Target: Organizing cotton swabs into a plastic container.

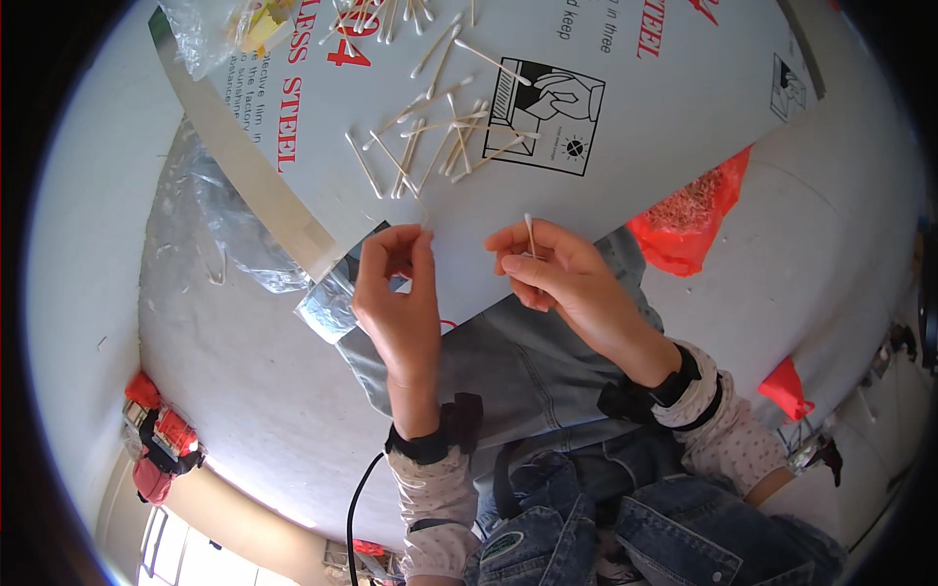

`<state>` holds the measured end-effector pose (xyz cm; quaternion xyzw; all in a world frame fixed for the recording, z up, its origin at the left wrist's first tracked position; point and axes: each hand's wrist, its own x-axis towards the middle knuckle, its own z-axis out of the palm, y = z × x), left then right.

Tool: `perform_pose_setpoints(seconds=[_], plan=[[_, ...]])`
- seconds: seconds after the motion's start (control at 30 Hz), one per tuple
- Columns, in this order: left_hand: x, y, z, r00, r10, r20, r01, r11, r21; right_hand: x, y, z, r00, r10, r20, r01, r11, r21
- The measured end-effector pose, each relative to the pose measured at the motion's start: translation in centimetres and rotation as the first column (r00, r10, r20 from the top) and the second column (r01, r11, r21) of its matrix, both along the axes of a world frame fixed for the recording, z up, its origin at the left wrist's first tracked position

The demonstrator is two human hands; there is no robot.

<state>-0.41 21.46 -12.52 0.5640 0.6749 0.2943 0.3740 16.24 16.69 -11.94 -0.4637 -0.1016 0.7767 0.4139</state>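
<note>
Loose cotton swabs [408, 156] with white tips lie crossed over one another on a grey-white printed sheet [606, 205]. My right hand [576, 283] holds one cotton swab [531, 234] between thumb and fingers, its white tip pointing up. Left of it, my left hand [399, 293] is closed in a pinch at the near edge of the pile. A thin, faint sliver shows just above those fingertips, too blurred to name. The two hands are apart, both over the near part of the sheet.
More swabs [386, 15] lie at the far edge beside a clear plastic bag [210, 34] with something yellow near it. A red bag [694, 215] of small thin pieces stands right of the sheet. Clear plastic film [244, 225] lies to the left. Grey cloth covers my lap.
</note>
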Motion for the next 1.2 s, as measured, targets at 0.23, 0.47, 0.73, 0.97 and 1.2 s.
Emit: perform_pose_setpoints(seconds=[0.23, 0.47, 0.73, 0.97, 1.2], plan=[[2.5, -3.6, 0.9, 0.983, -0.182, 0.000, 0.181, 0.978, 0.107, -0.3, 0.3, -0.8, 0.998, -0.047, 0.047, 0.043, 0.996, 0.077], [1.3, 0.7, 0.9, 0.993, -0.056, -0.104, 0.065, 0.994, 0.088, 1.1, -1.0, -1.4, 0.972, -0.205, 0.111, 0.190, 0.972, 0.136], [0.7, 6.2, -0.9, 0.925, 0.034, -0.379, 0.035, 0.984, 0.175, 7.5, -4.2, -1.1, 0.911, -0.343, 0.228, 0.320, 0.938, 0.133], [0.7, 6.4, -1.0, 0.986, 0.056, -0.155, -0.032, 0.988, 0.153, 17.7, -7.8, -4.0, -0.133, -0.112, 0.985, -0.189, 0.978, 0.086], [0.3, 5.2, -1.8, 0.988, -0.093, -0.125, 0.120, 0.964, 0.235, 10.2, 2.0, 0.2, 0.134, -0.333, 0.933, -0.580, 0.738, 0.346]])
